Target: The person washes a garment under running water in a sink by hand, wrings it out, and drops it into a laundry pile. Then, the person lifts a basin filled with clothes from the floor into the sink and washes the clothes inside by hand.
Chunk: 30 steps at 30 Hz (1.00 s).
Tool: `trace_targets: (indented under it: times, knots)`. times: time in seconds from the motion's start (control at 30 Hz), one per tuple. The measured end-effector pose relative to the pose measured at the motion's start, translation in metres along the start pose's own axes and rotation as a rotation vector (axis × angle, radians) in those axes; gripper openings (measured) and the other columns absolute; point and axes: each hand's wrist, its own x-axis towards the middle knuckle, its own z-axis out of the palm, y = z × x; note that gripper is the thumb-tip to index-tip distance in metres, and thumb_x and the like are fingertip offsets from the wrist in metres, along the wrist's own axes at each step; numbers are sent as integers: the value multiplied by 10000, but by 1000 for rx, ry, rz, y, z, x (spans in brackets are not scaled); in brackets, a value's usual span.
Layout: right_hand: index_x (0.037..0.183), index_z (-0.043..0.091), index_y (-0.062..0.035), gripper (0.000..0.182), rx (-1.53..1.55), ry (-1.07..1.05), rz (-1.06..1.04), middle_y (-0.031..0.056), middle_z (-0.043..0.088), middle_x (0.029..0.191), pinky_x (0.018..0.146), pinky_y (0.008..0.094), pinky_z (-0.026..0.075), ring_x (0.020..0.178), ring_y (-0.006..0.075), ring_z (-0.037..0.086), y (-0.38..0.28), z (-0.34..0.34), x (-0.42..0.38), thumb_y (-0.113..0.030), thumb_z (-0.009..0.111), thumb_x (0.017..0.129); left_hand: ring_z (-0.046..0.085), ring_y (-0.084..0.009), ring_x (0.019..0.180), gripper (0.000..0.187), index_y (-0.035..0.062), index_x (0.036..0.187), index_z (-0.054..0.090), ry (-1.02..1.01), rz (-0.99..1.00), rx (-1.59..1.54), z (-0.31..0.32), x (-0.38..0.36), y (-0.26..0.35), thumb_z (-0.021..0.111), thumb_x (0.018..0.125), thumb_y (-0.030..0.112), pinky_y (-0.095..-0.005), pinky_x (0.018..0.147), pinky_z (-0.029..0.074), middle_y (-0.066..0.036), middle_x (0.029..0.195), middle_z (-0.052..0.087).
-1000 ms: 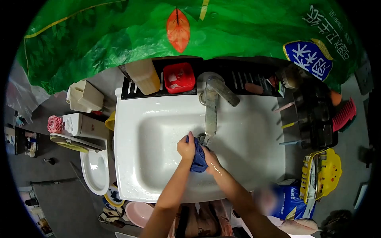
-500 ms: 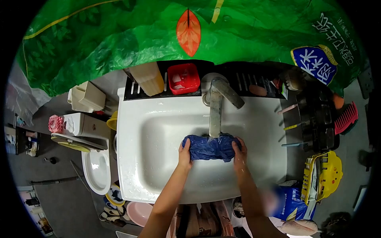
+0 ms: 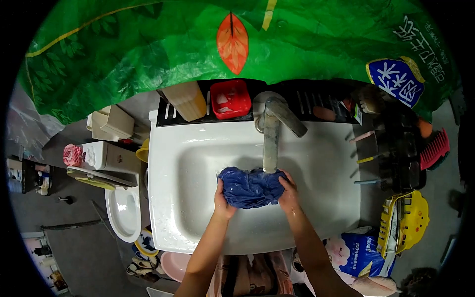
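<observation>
A wet, crumpled dark blue cloth is held stretched sideways over the white sink basin. My left hand grips its left end, and my right hand has hold of the right end. The grey metal faucet reaches out from the back of the sink, its spout ending just above the cloth's right part, near my right fingers. Drops of water show on my right wrist. Fingers behind the cloth are partly hidden.
Behind the sink are a red soap box and a bottle of yellowish liquid. A green plastic package hangs across the top. Toothbrushes stick out at right, above a yellow basket. A toilet stands at left.
Both hands have moved the cloth left and slightly down, so the spout now sits over its right part rather than its middle. The cloth looks more bunched.
</observation>
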Motion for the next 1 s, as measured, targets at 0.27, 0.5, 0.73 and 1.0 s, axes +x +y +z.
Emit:
trace_targets:
  times: [0.27,0.5,0.73,1.0]
  knots:
    - [1054,551,-16,365,-1065,78,-72,51,582,944,787,302,414,854,157,545,60,-19,30,-286,562,808,489,-282,1052,471,47,1182,443,-209,-114,-120,17,-9,-4,324,895,401,-418,933,361,-125,1148,513]
    - [984,576,-50,290,-426,-3,228,30,584,941,777,312,390,855,150,539,30,-1,3,-271,579,796,527,-275,990,403,34,1119,489,-94,-163,-66,34,-10,-10,371,891,345,-420,897,389,-126,1068,554]
    - [912,517,-70,143,55,118,-147,24,557,832,704,301,467,786,150,562,-38,3,-23,-202,518,856,581,-122,735,156,6,956,567,69,227,579,22,20,-18,542,837,104,-250,663,480,-57,849,605]
    - [923,509,-41,174,90,245,-227,48,545,836,673,296,485,739,171,562,-68,-1,-39,-174,565,825,588,-125,690,180,34,823,583,27,16,635,33,43,-30,592,812,213,-258,663,486,-55,799,614]
